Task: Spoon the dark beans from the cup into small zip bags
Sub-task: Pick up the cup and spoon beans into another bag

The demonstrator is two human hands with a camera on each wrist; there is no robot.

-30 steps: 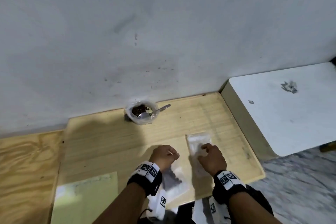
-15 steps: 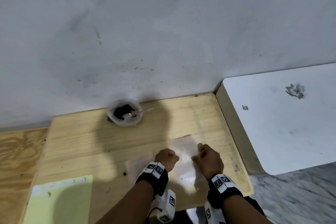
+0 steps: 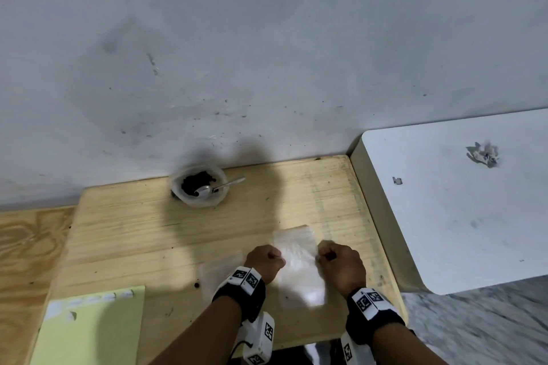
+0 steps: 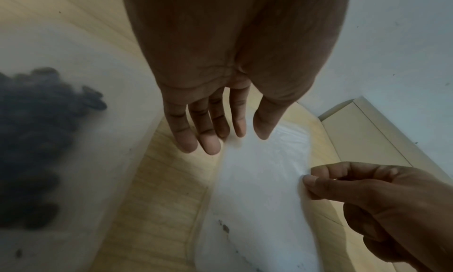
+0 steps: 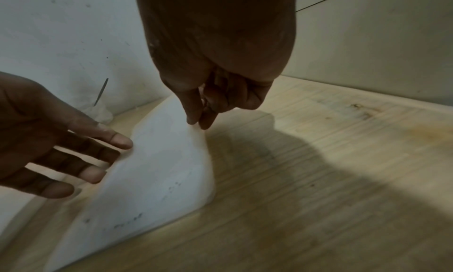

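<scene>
- Pinching the right-hand edge of an empty zip bag (image 3: 298,264) between thumb and fingertips, the right hand (image 3: 341,261) lifts that edge slightly off the wooden board (image 3: 124,234); the right wrist view shows the film bowed up under the pinch.
- Across the bag from that pinch, the left hand (image 4: 215,94) has its fingers (image 4: 208,140) straight and loose, tips at the bag's left edge; whether they press it or only touch it I cannot tell, and they hold nothing.
- The pinched bag is thin, frosted-clear film, limp and creased, with a few dark specks near its near end and no beans inside.
- Just left of the left hand lies a second bag (image 4: 81,160) with a dark heap of beans (image 4: 32,150) showing through its film; one bag appears filled, though whether it is zipped is not visible.
- Further from the grip, at the wall, stands the cup (image 3: 199,187), with dark beans in it and the spoon (image 3: 218,188) resting in it, handle over the rim.
- My judgement: the task is partway; this bag needs opening, filling and sealing, and the cup is not yet emptied.
- A stray bean (image 3: 196,285) sits on the board left of the hands.
</scene>
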